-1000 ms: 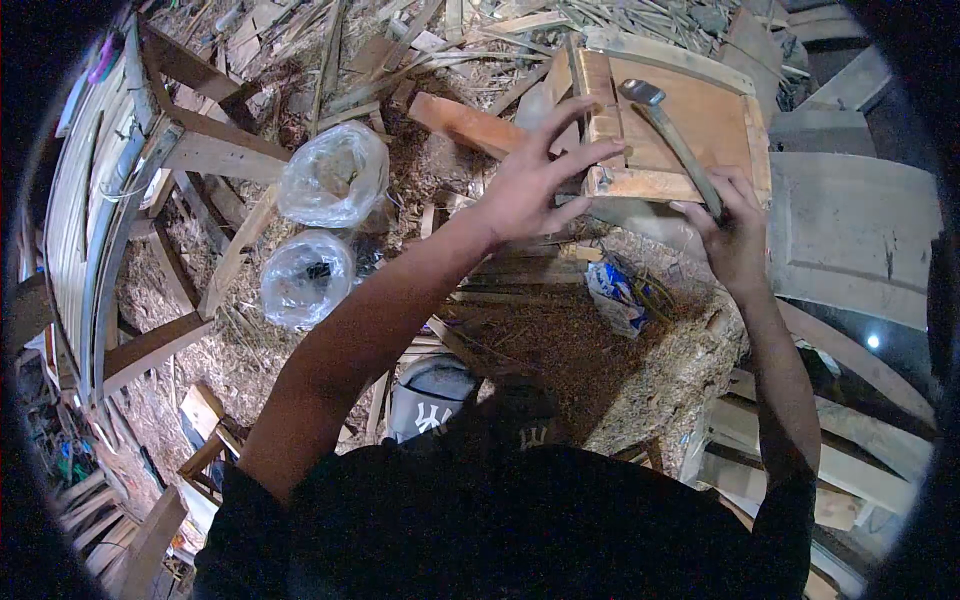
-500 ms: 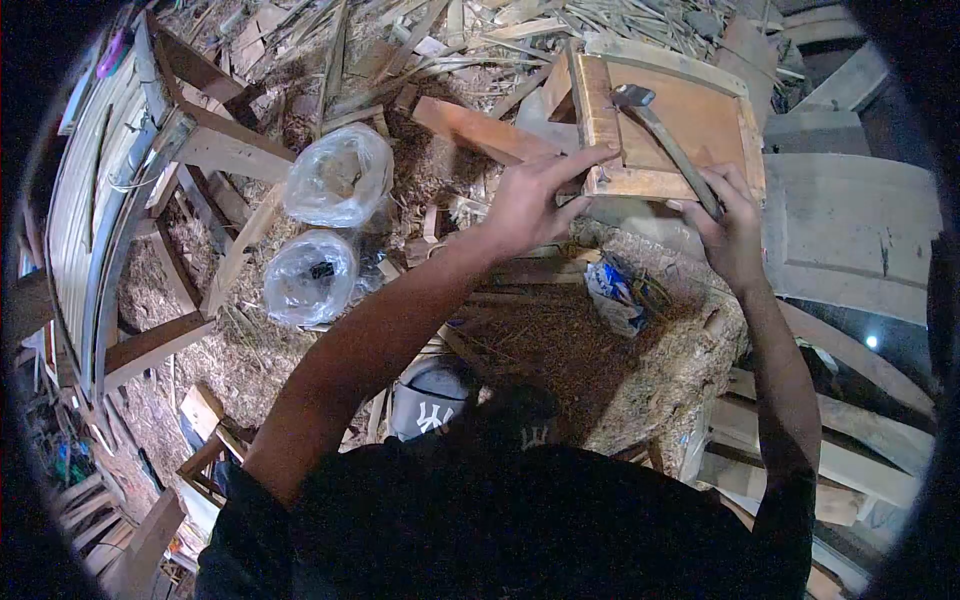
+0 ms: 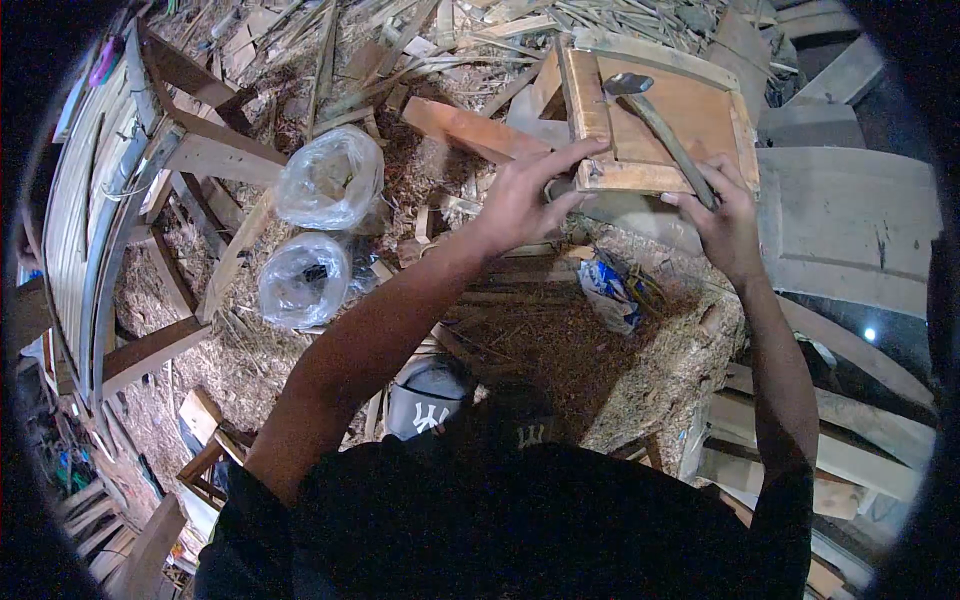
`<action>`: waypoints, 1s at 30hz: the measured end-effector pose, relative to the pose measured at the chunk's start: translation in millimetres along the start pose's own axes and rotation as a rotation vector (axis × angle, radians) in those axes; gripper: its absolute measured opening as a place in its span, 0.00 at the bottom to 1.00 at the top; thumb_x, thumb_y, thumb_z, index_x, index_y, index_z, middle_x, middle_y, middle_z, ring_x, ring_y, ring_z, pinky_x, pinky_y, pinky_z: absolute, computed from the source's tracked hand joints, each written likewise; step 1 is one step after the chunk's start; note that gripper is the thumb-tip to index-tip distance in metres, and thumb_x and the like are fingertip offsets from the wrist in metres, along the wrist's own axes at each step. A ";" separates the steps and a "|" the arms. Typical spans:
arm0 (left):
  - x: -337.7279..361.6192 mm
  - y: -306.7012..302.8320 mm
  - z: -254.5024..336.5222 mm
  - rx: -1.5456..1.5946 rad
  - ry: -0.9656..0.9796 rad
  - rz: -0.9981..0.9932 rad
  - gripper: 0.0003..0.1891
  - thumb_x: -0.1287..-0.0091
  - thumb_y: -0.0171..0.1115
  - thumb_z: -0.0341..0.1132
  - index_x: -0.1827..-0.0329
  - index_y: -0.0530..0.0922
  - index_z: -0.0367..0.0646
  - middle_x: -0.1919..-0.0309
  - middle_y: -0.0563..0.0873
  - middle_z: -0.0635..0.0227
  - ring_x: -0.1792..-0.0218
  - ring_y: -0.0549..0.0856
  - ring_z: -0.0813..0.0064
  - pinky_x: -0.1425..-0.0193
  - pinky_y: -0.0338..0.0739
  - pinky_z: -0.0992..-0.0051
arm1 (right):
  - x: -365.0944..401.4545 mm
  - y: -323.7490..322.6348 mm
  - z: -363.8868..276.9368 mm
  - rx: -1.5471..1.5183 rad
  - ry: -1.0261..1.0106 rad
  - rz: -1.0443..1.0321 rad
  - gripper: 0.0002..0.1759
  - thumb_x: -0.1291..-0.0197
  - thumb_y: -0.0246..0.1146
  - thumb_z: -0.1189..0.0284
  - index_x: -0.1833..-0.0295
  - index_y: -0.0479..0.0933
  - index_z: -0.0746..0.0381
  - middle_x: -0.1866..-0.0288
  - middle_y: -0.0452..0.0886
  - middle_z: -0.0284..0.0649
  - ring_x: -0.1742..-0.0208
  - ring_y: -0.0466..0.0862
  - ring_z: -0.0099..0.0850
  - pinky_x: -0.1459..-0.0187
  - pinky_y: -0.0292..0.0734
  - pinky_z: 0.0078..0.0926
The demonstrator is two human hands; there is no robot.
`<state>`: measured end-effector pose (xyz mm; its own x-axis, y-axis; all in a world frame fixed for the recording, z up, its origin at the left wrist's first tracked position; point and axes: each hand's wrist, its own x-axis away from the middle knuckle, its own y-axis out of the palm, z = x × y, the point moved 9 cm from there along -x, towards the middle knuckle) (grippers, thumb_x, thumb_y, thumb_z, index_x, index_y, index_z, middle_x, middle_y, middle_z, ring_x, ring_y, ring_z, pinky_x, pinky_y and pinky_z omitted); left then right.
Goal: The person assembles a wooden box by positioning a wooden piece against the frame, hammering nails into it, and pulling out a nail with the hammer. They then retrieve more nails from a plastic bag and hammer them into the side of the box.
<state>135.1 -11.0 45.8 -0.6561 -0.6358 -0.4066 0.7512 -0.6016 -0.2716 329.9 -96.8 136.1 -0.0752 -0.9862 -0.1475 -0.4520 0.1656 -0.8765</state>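
Observation:
A wooden frame with a flat panel set in it (image 3: 690, 125) lies ahead of me, tilted slightly. My left hand (image 3: 530, 200) grips its near left corner, index finger along the top and thumb below. In my right hand (image 3: 727, 215) is a hammer (image 3: 662, 135), held by the end of its handle at the frame's near right edge. The hammer's metal head is over the left part of the panel. Whether a nail stands at the corner is too small to tell.
Two plastic-lined containers (image 3: 330, 178) stand left of centre. A curved slatted wooden piece (image 3: 85, 230) rises at the far left. Crumpled blue-white packaging (image 3: 610, 295) lies below the frame. Wood strips and sawdust cover the floor; curved boards (image 3: 850, 230) are at the right.
The hammer head has tilted and shifted slightly over the panel. Both hands keep their places on the frame and handle; the whole view has shifted a little.

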 end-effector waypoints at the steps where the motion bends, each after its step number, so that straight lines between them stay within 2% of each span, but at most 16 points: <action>1: -0.7 0.3 -0.9 0.001 0.000 -0.002 0.32 0.38 0.74 0.31 0.28 0.76 0.51 0.39 0.86 0.57 0.40 0.87 0.57 0.35 0.81 0.64 | 0.6 -0.2 -0.7 0.000 0.002 0.000 0.22 0.47 0.78 0.72 0.47 0.84 0.67 0.63 0.76 0.41 0.61 0.78 0.35 0.58 0.74 0.31; 7: -1.5 0.1 -4.5 0.033 -0.013 -0.019 0.32 0.37 0.74 0.31 0.27 0.76 0.50 0.40 0.86 0.55 0.42 0.88 0.56 0.37 0.82 0.63 | 1.2 0.0 -5.9 -0.032 0.011 0.029 0.23 0.47 0.78 0.72 0.46 0.84 0.67 0.62 0.76 0.39 0.60 0.78 0.32 0.57 0.75 0.29; 9: -1.6 -4.3 4.8 -0.014 0.090 0.028 0.36 0.39 0.74 0.29 0.26 0.73 0.57 0.47 0.88 0.52 0.49 0.88 0.46 0.45 0.83 0.57 | 2.3 0.6 -4.8 -0.040 0.021 0.030 0.23 0.47 0.78 0.72 0.45 0.84 0.67 0.61 0.76 0.39 0.60 0.78 0.32 0.57 0.75 0.28; 10: -1.3 -3.9 3.9 -0.014 0.091 0.028 0.36 0.39 0.74 0.29 0.26 0.73 0.57 0.47 0.88 0.52 0.49 0.88 0.46 0.45 0.83 0.57 | 2.6 1.0 -4.4 -0.039 0.021 0.031 0.23 0.47 0.78 0.72 0.45 0.84 0.67 0.61 0.76 0.39 0.60 0.78 0.32 0.57 0.75 0.28; 16: 0.2 -4.3 4.4 -0.075 0.105 0.026 0.34 0.38 0.74 0.31 0.27 0.74 0.57 0.46 0.88 0.53 0.48 0.88 0.48 0.46 0.84 0.58 | 3.7 0.2 -4.7 -0.017 0.067 0.032 0.24 0.48 0.79 0.72 0.45 0.84 0.66 0.60 0.77 0.41 0.59 0.80 0.33 0.57 0.76 0.28; 18: 0.6 -2.8 -1.6 -0.058 0.037 0.014 0.33 0.38 0.75 0.32 0.28 0.75 0.57 0.44 0.88 0.54 0.46 0.88 0.49 0.44 0.84 0.58 | 3.0 -0.1 -5.4 0.016 0.027 0.042 0.24 0.48 0.79 0.72 0.44 0.84 0.66 0.59 0.78 0.42 0.59 0.81 0.34 0.57 0.77 0.30; 22: 1.2 -5.5 1.5 -0.040 0.078 0.063 0.33 0.40 0.77 0.33 0.29 0.77 0.55 0.43 0.88 0.55 0.44 0.88 0.51 0.41 0.84 0.60 | 3.0 -1.6 -10.9 0.021 0.007 0.043 0.24 0.48 0.79 0.72 0.46 0.84 0.67 0.59 0.79 0.43 0.59 0.82 0.36 0.56 0.78 0.31; 24: 1.8 -3.4 -5.4 -0.032 0.053 0.028 0.33 0.41 0.79 0.34 0.30 0.78 0.51 0.43 0.88 0.61 0.46 0.89 0.65 0.42 0.83 0.66 | 4.1 -0.7 -8.5 0.011 0.058 0.030 0.23 0.49 0.79 0.72 0.47 0.84 0.67 0.59 0.79 0.43 0.58 0.82 0.38 0.55 0.78 0.32; 27: 0.6 -7.3 -2.2 -0.010 0.128 0.034 0.34 0.42 0.81 0.36 0.30 0.79 0.51 0.42 0.88 0.62 0.45 0.89 0.67 0.41 0.83 0.67 | 4.8 0.8 -7.4 -0.002 0.056 0.037 0.22 0.48 0.78 0.72 0.48 0.84 0.68 0.58 0.79 0.43 0.57 0.82 0.39 0.54 0.78 0.33; 28: 0.9 -9.0 -0.2 -0.011 0.130 0.035 0.34 0.42 0.81 0.36 0.30 0.79 0.51 0.42 0.88 0.62 0.45 0.89 0.67 0.41 0.83 0.67 | 4.6 0.3 -8.5 -0.002 0.054 0.038 0.22 0.48 0.78 0.72 0.48 0.84 0.68 0.58 0.79 0.43 0.57 0.82 0.39 0.54 0.78 0.33; 30: 1.1 -6.9 -3.1 0.038 0.055 -0.015 0.32 0.41 0.79 0.37 0.31 0.79 0.52 0.40 0.87 0.58 0.42 0.88 0.57 0.37 0.82 0.63 | 4.5 1.6 -7.9 -0.027 0.081 0.008 0.22 0.48 0.78 0.72 0.48 0.84 0.68 0.58 0.78 0.44 0.55 0.82 0.39 0.52 0.78 0.34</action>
<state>129.4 -6.0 44.5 -0.6618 -0.5997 -0.4499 0.7372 -0.6296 -0.2451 321.9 -101.0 137.6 -0.1499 -0.9819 -0.1157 -0.4747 0.1742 -0.8627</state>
